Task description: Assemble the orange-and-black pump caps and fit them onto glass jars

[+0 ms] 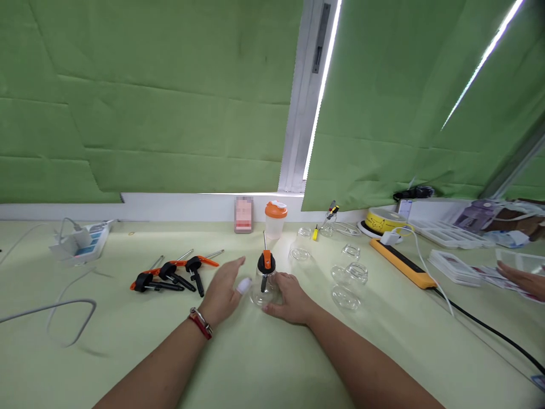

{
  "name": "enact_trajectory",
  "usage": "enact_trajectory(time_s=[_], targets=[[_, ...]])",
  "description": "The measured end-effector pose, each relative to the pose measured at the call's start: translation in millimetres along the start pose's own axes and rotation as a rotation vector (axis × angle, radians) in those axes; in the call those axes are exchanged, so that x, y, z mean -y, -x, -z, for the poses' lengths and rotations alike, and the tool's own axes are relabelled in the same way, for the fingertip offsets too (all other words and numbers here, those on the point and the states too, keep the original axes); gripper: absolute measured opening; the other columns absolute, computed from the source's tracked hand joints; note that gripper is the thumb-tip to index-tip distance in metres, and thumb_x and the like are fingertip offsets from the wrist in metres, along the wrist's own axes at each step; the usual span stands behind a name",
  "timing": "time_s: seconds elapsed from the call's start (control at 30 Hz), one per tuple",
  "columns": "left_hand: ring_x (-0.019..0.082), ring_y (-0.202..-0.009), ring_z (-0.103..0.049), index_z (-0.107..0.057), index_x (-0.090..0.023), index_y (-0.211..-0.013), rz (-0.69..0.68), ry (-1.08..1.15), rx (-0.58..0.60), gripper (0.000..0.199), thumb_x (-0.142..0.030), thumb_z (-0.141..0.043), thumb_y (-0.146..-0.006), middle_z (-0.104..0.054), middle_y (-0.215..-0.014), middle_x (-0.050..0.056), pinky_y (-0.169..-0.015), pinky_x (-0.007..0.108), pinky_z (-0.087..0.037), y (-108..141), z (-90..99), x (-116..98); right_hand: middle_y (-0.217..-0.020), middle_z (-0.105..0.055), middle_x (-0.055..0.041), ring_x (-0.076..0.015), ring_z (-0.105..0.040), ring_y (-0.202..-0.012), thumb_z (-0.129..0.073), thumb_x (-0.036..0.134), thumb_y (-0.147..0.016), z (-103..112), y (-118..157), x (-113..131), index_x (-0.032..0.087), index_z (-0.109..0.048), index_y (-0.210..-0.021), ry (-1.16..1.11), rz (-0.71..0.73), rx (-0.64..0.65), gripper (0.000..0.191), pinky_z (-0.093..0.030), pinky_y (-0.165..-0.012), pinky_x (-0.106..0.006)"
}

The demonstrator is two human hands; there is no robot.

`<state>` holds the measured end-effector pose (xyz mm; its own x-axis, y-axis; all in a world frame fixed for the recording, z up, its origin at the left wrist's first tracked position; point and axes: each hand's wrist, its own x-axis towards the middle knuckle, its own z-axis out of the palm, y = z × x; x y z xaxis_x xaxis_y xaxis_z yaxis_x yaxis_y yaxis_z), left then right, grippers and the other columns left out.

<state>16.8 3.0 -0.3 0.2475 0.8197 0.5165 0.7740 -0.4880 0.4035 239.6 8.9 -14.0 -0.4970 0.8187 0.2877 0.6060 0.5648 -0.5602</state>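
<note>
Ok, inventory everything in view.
Capped glass jar: one, clear, black and orange, between hands
Detached caps with rods: three, black and orange, left
Glass vessels: several, clear, right
Plastic cup: one, orange-lidded, back centre
Phone: one, pink, beside cup
Slim tools: unclear count, yellow-black, right of cup
Round drum: one, yellow, back right
Power strips: two, orange-black right, white-blue left
Cables: several, white and black, both sides
Plastic trays: several, whitish, far right
Blinds: several, green, behind
Table: one, pale green, beneath
Co-worker's hand: one, far right
Left hand: one, beside jar
Right hand: one, holding jar

Glass jar partly hidden, phone screen blurred
</note>
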Motion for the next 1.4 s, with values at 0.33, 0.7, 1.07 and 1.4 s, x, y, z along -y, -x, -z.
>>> enact_trajectory(time_s=[0.33, 0.7, 1.07, 1.4], targets=[[0.035, -0.124, -0.038, -0.049, -0.008, -0.121, 0.497, -0.414, -0.122, 0.045, -0.024, -0.042, -0.080, -0.045, -0.132, 0.022, -0.096, 0.052, -0.031, -13.5, 25.7, 69.1, -0.116, -0.058, -0.0071, -0.0258, -0.049, -0.110, -0.063, 0.049, -0.071, -1.9, -27.0, -15.0, 0.023, -0.044, -0.118, 0.040, -0.067, -0.025, 0.058, -0.034, -0.092, -0.037], [0.031, -0.097, -0.056, -0.062, -0.017, -0.105, 0.474, -0.433, 0.081, 0.034, -0.025, -0.042, -0.079, -0.064, -0.103, 0.013, -0.083, 0.043, -0.039, -12.8, 26.2, 52.2, -0.131, -0.051, -0.0101, -0.0270, -0.037, -0.127, -0.057, 0.056, -0.074, -0.6, -64.4, -45.3, 0.018, -0.023, -0.141, 0.082, -0.127, 0.005, 0.085, -0.027, -0.103, -0.040], [0.026, -0.092, -0.060, -0.058, -0.016, -0.110, 0.526, -0.287, 0.185, 0.040, -0.036, -0.040, -0.080, -0.055, -0.113, 0.013, -0.072, 0.033, -0.044, -12.0, 20.1, 39.5, -0.136, -0.045, -0.0108, -0.0269, -0.035, -0.129, -0.057, 0.059, -0.073, -4.4, -66.7, -53.1, 0.018, -0.023, -0.142, 0.108, -0.184, -0.038, 0.087, -0.027, -0.104, -0.039], [0.027, -0.085, -0.060, -0.057, -0.015, -0.099, 0.506, -0.193, 0.225, 0.045, -0.051, -0.043, -0.078, -0.059, -0.099, 0.013, -0.070, 0.033, -0.044, -11.8, 19.4, 37.4, -0.121, -0.056, -0.0126, -0.0279, -0.047, -0.116, -0.060, 0.059, -0.069, -2.9, -60.5, -40.9, 0.017, -0.037, -0.131, 0.213, -0.233, -0.153, 0.078, -0.035, -0.095, -0.036]])
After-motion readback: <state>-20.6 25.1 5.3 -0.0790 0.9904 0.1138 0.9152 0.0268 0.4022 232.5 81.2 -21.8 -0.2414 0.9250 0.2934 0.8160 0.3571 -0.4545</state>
